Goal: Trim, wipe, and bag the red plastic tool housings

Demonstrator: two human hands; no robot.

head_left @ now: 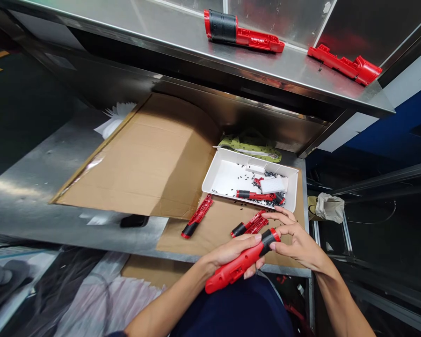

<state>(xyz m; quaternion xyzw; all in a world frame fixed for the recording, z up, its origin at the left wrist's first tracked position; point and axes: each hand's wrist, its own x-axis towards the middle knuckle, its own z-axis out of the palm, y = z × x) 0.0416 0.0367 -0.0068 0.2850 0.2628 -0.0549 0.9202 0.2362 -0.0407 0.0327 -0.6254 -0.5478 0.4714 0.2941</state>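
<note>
Over my lap, my left hand (236, 252) is wrapped round a red plastic tool housing (228, 274) with a black collar. The housing lies tilted, its black end up and to the right. My right hand (294, 236) has thumb and index finger at that collared end, the other fingers stretched beyond it. Whether a small part sits between those fingertips is too small to tell. Just past my hands, red housing halves (256, 222) with a black collar lie on the cardboard. Another red and black half (198, 217) lies farther left.
A white tray (221, 173) holds small black parts, red pieces and a white block. Behind it lies a green pouch (249, 146). A large cardboard sheet (150, 159) rises at left. On the steel shelf (175, 35) above are a collared housing (243, 32) and a red half (347, 65).
</note>
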